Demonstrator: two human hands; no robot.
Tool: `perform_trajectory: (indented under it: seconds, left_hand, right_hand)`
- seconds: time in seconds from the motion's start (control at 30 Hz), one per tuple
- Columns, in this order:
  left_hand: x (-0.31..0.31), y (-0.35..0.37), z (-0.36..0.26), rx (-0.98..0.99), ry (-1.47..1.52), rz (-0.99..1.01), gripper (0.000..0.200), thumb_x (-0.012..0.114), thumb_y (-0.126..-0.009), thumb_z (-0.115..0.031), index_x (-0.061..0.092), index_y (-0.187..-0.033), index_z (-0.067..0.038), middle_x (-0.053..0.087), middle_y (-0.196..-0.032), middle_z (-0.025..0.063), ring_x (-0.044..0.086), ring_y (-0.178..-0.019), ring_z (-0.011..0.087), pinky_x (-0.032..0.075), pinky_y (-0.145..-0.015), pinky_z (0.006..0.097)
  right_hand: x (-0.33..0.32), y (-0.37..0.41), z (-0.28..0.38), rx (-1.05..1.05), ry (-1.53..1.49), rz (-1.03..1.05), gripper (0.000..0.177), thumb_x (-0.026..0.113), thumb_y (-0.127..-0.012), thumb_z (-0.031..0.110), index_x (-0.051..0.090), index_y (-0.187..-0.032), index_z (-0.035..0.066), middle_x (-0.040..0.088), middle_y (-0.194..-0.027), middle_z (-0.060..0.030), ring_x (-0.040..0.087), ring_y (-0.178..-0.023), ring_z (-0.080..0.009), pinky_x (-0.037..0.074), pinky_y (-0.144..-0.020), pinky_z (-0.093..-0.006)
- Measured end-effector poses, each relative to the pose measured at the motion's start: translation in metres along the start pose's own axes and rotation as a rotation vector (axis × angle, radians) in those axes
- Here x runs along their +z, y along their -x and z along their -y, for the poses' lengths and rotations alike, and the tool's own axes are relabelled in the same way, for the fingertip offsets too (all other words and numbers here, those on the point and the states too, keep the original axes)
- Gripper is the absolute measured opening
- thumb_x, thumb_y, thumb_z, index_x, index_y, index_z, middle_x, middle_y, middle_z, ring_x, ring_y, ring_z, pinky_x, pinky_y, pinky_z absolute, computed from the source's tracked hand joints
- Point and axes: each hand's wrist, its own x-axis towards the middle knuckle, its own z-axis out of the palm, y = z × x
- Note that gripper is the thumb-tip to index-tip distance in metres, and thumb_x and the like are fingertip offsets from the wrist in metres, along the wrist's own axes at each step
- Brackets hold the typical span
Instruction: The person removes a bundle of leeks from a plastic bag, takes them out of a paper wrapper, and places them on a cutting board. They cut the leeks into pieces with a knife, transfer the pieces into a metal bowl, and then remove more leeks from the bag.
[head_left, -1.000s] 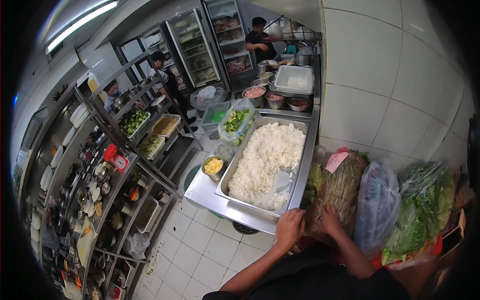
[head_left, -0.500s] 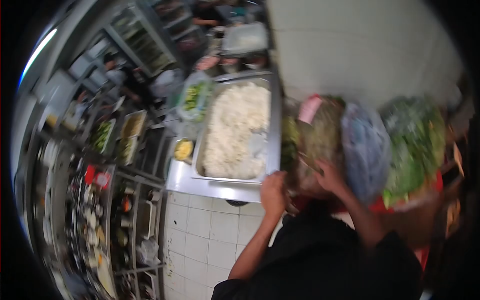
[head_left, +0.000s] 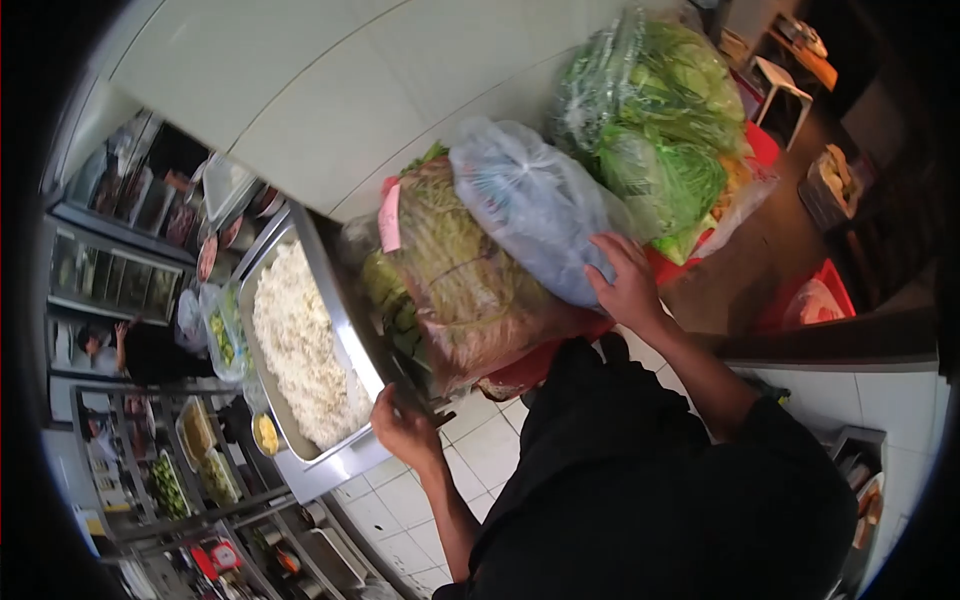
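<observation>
My right hand (head_left: 628, 282) has its fingers spread and rests on the near end of a pale bluish plastic bag (head_left: 530, 205) whose contents are blurred by the film. Left of that lies a clear bag of leafy greens (head_left: 465, 265) with a pink label (head_left: 389, 216). Beyond the bluish bag is a bag of lettuce-like green leaves (head_left: 660, 130). My left hand (head_left: 405, 430) is closed, its fingers curled at the corner of the steel counter (head_left: 372, 372); a small dark piece shows beside it, and what it grips is hidden.
A deep steel tray (head_left: 302, 448) of white rice-like food stands on the counter, with a bowl of yellow food (head_left: 265, 434) beside it. Shelves with containers (head_left: 180, 470) and a person (head_left: 150, 350) are at left. A red crate (head_left: 830, 295) lies at right.
The view has swung right, so the counter and tray sit further left. My right hand has moved from the greens bag onto the bluish bag, fingers spreading. My left hand stays by the counter's corner.
</observation>
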Motion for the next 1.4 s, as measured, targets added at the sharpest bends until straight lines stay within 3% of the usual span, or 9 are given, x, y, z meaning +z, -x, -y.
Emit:
perform_trajectory:
  seconds: [0.13,0.27,0.47,0.67,0.83,0.93,1.1,1.23,1.4]
  left_hand:
    - [0.023,-0.006,-0.064,0.026,-0.021,0.01,0.03,0.068,-0.084,-0.003,0.067,-0.114,0.0,0.066,-0.115,0.0186,0.06,-0.109,0.0355,0.046,-0.097,0.0431]
    - [0.086,-0.011,-0.155,0.004,0.361,0.282,0.038,0.074,-0.09,-0.02,0.064,-0.12,0.002,0.063,-0.119,0.0168,0.061,-0.112,0.0295,0.049,-0.092,0.0385]
    - [0.173,-0.014,-0.245,-0.126,0.413,0.529,0.046,0.076,-0.089,-0.027,0.064,-0.123,0.002,0.061,-0.123,0.0187,0.061,-0.109,0.0297,0.05,-0.09,0.0386]
    - [0.232,0.021,-0.267,0.308,-0.088,0.264,0.055,0.084,-0.08,-0.029,0.066,-0.122,0.001,0.062,-0.107,0.0168,0.058,-0.104,0.0316,0.048,-0.09,0.0405]
    - [0.248,0.023,-0.255,0.194,0.012,0.406,0.028,0.076,-0.085,-0.015,0.068,-0.111,-0.007,0.058,-0.112,0.0139,0.058,-0.102,0.0299,0.047,-0.087,0.0392]
    - [0.245,0.022,-0.262,0.11,0.118,0.256,0.033,0.077,-0.085,-0.016,0.066,-0.115,-0.005,0.057,-0.11,0.0129,0.056,-0.1,0.0263,0.047,-0.085,0.036]
    - [0.241,-0.007,-0.237,-0.111,0.097,0.296,0.073,0.077,-0.088,-0.031,0.044,-0.143,0.004,0.047,-0.136,0.0275,0.048,-0.125,0.0398,0.04,-0.104,0.0434]
    - [0.26,-0.013,-0.207,-0.101,0.103,0.275,0.06,0.077,-0.087,-0.027,0.055,-0.133,0.005,0.058,-0.125,0.0257,0.059,-0.112,0.0351,0.047,-0.095,0.0416]
    - [0.275,-0.006,-0.189,-0.245,0.215,0.324,0.036,0.077,-0.085,-0.021,0.07,-0.108,0.006,0.07,-0.097,0.0193,0.068,-0.086,0.0283,0.053,-0.079,0.0392]
  right_hand:
    - [-0.011,-0.006,-0.037,0.043,-0.03,-0.047,0.048,0.072,-0.083,0.013,0.059,-0.127,0.001,0.061,-0.125,-0.0181,0.056,-0.115,-0.0387,0.044,-0.101,-0.0457]
    - [-0.007,-0.011,-0.069,0.048,-0.131,-0.017,0.053,0.073,-0.083,0.014,0.056,-0.131,0.001,0.059,-0.127,-0.0203,0.054,-0.117,-0.0401,0.042,-0.104,-0.0464]
    - [-0.009,-0.012,-0.101,0.015,-0.381,0.148,0.037,0.067,-0.084,0.002,0.062,-0.12,0.0,0.068,-0.09,-0.0152,0.064,-0.086,-0.0351,0.05,-0.078,-0.0447]
    - [-0.026,-0.019,-0.138,0.012,-0.453,0.144,0.02,0.069,-0.083,0.001,0.069,-0.103,-0.001,0.066,-0.09,-0.014,0.063,-0.086,-0.0345,0.051,-0.077,-0.042]
    - [-0.029,-0.03,-0.168,0.03,-0.451,0.167,0.015,0.07,-0.084,0.007,0.072,-0.097,0.0,0.066,-0.092,-0.0137,0.064,-0.086,-0.0347,0.051,-0.077,-0.0423]
    - [-0.034,-0.036,-0.175,0.047,-0.445,0.175,0.02,0.073,-0.084,0.01,0.071,-0.099,-0.002,0.067,-0.093,-0.0154,0.064,-0.088,-0.0332,0.051,-0.077,-0.0406]
    - [-0.031,-0.068,-0.146,-0.014,-0.422,0.107,0.038,0.077,-0.083,0.016,0.066,-0.114,-0.003,0.067,-0.097,-0.017,0.064,-0.092,-0.0355,0.05,-0.081,-0.0429]
    - [-0.003,-0.106,-0.105,-0.117,-0.316,-0.054,0.05,0.076,-0.082,0.015,0.06,-0.126,-0.003,0.068,-0.103,-0.0198,0.063,-0.094,-0.0371,0.048,-0.088,-0.0454]
    - [0.045,-0.106,-0.098,-0.074,-0.296,0.159,0.04,0.07,-0.08,0.004,0.063,-0.119,-0.002,0.065,-0.093,-0.0179,0.061,-0.089,-0.0371,0.047,-0.085,-0.0474]
